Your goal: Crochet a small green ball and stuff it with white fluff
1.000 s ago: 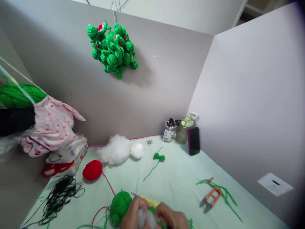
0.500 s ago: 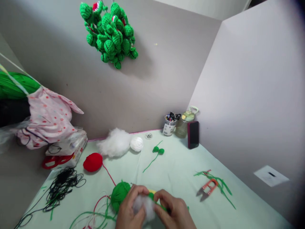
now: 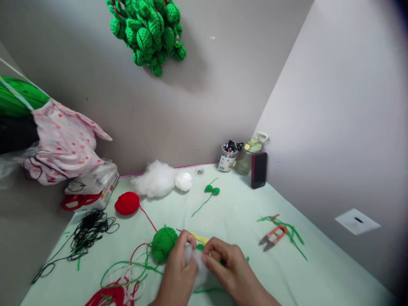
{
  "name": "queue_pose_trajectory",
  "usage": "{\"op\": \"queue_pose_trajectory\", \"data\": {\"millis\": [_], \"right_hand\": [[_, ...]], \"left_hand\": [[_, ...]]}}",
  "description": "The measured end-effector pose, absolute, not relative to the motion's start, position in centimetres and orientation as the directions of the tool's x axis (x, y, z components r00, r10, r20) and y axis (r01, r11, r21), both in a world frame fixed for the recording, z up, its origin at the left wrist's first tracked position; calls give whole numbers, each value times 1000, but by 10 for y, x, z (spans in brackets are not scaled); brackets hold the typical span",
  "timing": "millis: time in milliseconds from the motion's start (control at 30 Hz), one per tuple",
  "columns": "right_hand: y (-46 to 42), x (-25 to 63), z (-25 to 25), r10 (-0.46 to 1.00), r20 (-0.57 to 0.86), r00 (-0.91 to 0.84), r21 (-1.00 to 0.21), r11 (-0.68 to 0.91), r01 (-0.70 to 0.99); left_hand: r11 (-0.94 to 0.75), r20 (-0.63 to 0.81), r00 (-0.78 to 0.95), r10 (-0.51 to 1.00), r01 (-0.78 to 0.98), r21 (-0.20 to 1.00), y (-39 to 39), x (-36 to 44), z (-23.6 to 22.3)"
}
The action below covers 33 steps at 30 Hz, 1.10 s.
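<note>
Two-handed pinch on white stuffing (image 3: 200, 270), well short of the far edge of the surface (image 3: 237, 221); clamped in fingers of left hand (image 3: 179, 270), nipped by those of right hand (image 3: 234, 267); likely light, soft, easily torn; best held loosely mid-clump.

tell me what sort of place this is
It looks like a yarn-craft work corner, probably for crochet: a green yarn ball and a heap of white fluff lie on the table, and green crocheted pieces hang above.
</note>
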State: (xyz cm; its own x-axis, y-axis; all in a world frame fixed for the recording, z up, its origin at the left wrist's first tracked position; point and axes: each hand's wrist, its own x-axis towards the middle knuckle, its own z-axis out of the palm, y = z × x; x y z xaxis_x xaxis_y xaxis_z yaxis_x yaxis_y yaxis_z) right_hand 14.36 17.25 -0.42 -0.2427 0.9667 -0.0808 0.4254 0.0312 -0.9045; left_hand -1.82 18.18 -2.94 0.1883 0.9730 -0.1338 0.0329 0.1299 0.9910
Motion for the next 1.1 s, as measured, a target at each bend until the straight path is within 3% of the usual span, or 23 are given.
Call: {"op": "queue_pose_trajectory", "data": {"millis": [167,333,533,633,867,1100], "right_hand": [[174,145,0,991,-57,-117,-867,9,498],[172,147,3,993,-48,-107,-914,0,406],[171,150,15,969,-111,-221,-976,-63,211],[168,148,22,955,-159,-249,-975,-113,192],[156,140,26,950,-105,-293,-937,4,348],[159,151,32,937,-89,-338,-869,93,486]], "left_hand": [[222,-198,315,928,-41,974,178,-20,-17],[240,-197,429,882,-48,970,180,-25,-7],[267,-234,381,895,-35,963,186,-27,-4],[183,-190,280,941,49,982,185,-24,-3],[88,-94,95,991,69,994,182,-17,-8],[221,-213,138,967,-48,974,182,-18,-4]]}}
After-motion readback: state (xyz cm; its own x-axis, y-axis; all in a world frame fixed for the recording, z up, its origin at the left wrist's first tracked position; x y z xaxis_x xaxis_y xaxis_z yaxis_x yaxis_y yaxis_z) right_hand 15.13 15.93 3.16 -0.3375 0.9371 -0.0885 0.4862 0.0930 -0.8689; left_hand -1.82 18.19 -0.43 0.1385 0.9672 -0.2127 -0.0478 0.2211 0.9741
